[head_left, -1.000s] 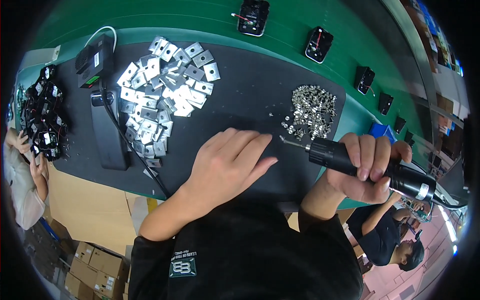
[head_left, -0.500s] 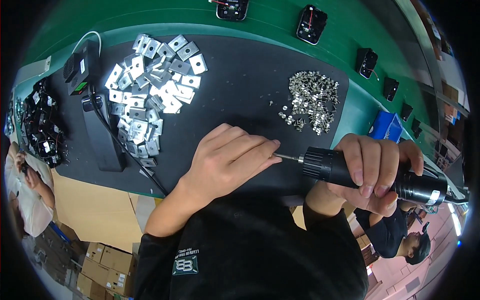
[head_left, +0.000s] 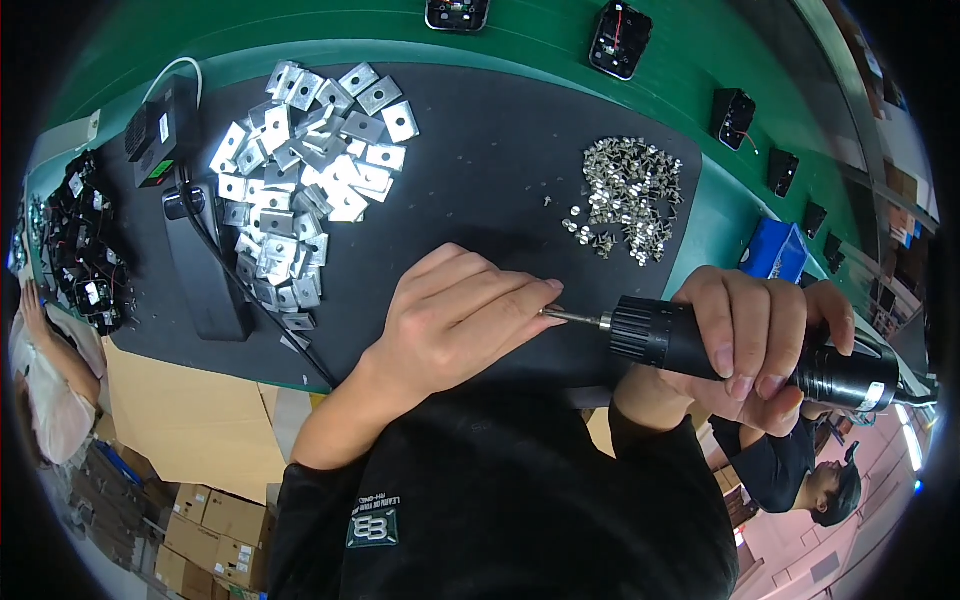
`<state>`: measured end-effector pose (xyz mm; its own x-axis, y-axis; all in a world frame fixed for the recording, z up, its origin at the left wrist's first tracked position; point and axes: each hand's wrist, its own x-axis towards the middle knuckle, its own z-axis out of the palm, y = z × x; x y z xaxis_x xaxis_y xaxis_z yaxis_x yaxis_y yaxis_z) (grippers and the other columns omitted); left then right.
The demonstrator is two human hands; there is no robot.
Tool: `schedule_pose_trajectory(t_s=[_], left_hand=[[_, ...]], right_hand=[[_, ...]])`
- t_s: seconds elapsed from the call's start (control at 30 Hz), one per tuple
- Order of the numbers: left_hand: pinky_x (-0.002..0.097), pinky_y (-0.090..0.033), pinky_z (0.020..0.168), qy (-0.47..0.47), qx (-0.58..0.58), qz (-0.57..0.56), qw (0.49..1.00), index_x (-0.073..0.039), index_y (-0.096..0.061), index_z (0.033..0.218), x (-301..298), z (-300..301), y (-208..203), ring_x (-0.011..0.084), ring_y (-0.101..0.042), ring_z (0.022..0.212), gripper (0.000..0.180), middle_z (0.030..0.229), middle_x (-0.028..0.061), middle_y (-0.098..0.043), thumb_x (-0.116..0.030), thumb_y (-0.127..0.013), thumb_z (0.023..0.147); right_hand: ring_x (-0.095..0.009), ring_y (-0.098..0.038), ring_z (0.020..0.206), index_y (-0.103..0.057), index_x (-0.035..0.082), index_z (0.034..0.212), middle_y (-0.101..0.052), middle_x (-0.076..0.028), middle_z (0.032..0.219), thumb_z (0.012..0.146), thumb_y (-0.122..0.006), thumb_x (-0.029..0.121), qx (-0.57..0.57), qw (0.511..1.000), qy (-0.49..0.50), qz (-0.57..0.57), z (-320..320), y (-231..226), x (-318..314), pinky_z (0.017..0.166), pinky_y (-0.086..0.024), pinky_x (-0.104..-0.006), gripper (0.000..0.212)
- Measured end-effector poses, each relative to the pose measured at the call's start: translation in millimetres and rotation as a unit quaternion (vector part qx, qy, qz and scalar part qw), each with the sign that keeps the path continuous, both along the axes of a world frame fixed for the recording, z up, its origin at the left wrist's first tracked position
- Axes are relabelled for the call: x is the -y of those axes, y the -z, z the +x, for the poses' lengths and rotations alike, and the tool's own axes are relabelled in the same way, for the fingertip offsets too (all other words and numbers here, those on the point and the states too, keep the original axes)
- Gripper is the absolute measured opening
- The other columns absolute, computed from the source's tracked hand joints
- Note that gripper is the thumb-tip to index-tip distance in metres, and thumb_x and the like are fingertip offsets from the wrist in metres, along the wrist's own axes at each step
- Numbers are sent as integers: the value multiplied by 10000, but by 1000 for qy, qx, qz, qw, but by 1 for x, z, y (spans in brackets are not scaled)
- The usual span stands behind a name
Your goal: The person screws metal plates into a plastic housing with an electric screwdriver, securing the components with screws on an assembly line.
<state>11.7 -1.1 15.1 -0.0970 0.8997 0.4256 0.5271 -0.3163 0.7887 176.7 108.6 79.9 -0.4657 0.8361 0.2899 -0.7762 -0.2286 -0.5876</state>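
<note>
The black electric screwdriver (head_left: pixel 655 335) reaches across your worktop's (head_left: pixel 480 150) near right corner, your right hand (head_left: pixel 755 345) wrapped around its body, your left hand (head_left: pixel 450 322) apparently pinching its bit (head_left: pixel 578 317), the tip hidden. Beyond, screws (head_left: pixel 630 190) heap by the right edge, metal plates (head_left: pixel 300 185) farther left.

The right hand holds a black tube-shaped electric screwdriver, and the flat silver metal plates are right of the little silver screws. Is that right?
No, the flat silver plates lie left of the little silver screws, as the head view shows; the right hand does hold the black electric screwdriver.
</note>
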Motion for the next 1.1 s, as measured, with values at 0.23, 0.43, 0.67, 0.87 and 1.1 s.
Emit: schedule_pose_trajectory(t_s=[0.23, 0.43, 0.67, 0.87, 1.1], left_hand=[[269, -450, 573, 1, -2, -11, 1000, -3, -703, 833, 1, -1, -1, 171, -625, 630, 243, 764, 68, -693, -157, -786, 664], [280, -461, 582, -2, -7, -21, 1000, 0, -690, 830, 2, 1, 1, 180, -634, 640, 243, 774, 68, -695, -164, -783, 677], [287, -460, 599, 24, -29, -34, 999, -8, -688, 866, 3, -6, -2, 184, -632, 676, 287, 836, 63, -695, -214, -783, 691], [326, -467, 667, -108, -141, -55, 983, -40, -685, 938, 6, -50, -9, 226, -612, 768, 277, 885, 60, -646, -146, -780, 700], [356, -468, 651, -254, -232, -152, 927, -62, -659, 848, 8, -86, -7, 246, -585, 744, 192, 801, 69, -596, -104, -777, 703]], right_hand=[[-85, -610, 628, -527, 188, 1097, -592, 26, 724, 731, -769, 41, -11, 997, -30, 68, -2, 7, -3, 665, -519, -239, 463], [-84, -612, 630, -531, 190, 1098, -604, 21, 724, 740, -778, 52, -28, 995, -51, 82, -6, 12, -7, 654, -517, -229, 457], [-83, -591, 606, -541, 175, 1115, -590, 19, 704, 745, -773, 42, -19, 997, -60, 52, -6, 10, -6, 636, -499, -228, 458], [-63, -553, 617, -515, 200, 1123, -546, 48, 668, 751, -731, 57, 19, 996, -62, 65, -1, 15, -2, 627, -463, -219, 453], [-122, -571, 599, -431, 197, 1155, -559, 17, 706, 784, -688, 61, 42, 994, -67, 73, 1, 28, 6, 583, -464, -270, 471]])
